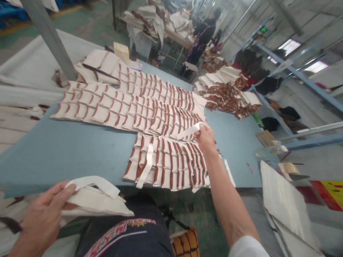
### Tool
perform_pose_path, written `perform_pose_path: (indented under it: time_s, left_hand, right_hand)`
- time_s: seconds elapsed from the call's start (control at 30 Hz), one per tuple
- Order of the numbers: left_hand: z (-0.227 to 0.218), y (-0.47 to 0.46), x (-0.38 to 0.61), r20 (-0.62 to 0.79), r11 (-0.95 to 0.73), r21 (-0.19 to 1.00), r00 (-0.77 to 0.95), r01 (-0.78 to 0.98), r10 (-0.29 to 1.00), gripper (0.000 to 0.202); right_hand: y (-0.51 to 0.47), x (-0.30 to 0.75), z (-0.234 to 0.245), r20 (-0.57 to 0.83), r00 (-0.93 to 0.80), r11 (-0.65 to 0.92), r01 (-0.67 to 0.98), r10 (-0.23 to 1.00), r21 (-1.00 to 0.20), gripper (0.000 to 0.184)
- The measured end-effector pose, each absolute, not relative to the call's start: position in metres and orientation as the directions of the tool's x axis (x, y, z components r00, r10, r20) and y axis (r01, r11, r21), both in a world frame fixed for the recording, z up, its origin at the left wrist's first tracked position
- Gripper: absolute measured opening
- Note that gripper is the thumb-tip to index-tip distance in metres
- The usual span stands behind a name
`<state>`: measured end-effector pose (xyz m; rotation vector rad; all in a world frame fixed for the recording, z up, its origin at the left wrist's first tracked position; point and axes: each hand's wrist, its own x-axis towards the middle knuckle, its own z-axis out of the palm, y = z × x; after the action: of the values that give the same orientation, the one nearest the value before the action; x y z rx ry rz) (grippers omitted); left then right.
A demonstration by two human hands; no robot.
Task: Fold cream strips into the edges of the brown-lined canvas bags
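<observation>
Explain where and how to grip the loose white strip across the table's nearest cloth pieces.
Pinch the loose white strip by its lower end, probably best from the near side of the table: it is narrow, and that end points that way.

The strips (146, 166) are plain white, the cloth (174, 160) cream striped with brown, the bench (91, 150) dull blue, the apron (152, 237) dark, printed red and white.

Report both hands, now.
Left hand: closed, holding a white strip and cloth.
Right hand: closed, holding another white strip.
</observation>
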<state>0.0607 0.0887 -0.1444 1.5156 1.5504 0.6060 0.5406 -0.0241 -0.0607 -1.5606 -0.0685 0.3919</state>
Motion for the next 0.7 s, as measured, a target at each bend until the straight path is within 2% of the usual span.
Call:
perform_pose_path:
  time_s: [0.1,0.17,0.37,0.43,0.57,0.7]
  left_hand:
    - [-0.123,0.101,0.071,-0.396,0.282,0.854,0.195,0.436,0.897,0.061]
    - [-0.109,0.113,0.079,-0.398,0.293,0.876,0.234,0.382,0.887,0.054]
    - [-0.102,0.148,0.098,-0.380,0.214,0.818,0.221,0.534,0.898,0.044]
    - [-0.109,0.150,0.095,-0.395,0.228,0.766,0.159,0.601,0.905,0.048]
    - [-0.120,0.141,0.076,-0.413,0.272,0.687,0.054,0.674,0.909,0.070]
    - [-0.120,0.123,0.062,-0.424,0.248,0.689,0.102,0.681,0.900,0.066]
  right_hand:
    - [-0.027,0.530,-0.057,-0.177,0.918,0.003,-0.191,0.355,-0.982,0.034]
    - [-0.028,0.523,-0.057,-0.176,0.903,0.023,-0.201,0.392,-0.979,0.034]
    - [-0.035,0.496,-0.071,-0.206,0.838,0.028,-0.254,0.505,-0.967,0.039]
    - [-0.037,0.486,-0.075,-0.204,0.815,0.026,-0.259,0.542,-0.966,0.043]
    - [-0.036,0.464,-0.074,-0.179,0.773,0.031,-0.248,0.608,-0.968,0.049]
    - [-0.027,0.430,-0.055,-0.160,0.720,0.020,-0.234,0.675,-0.972,0.050]
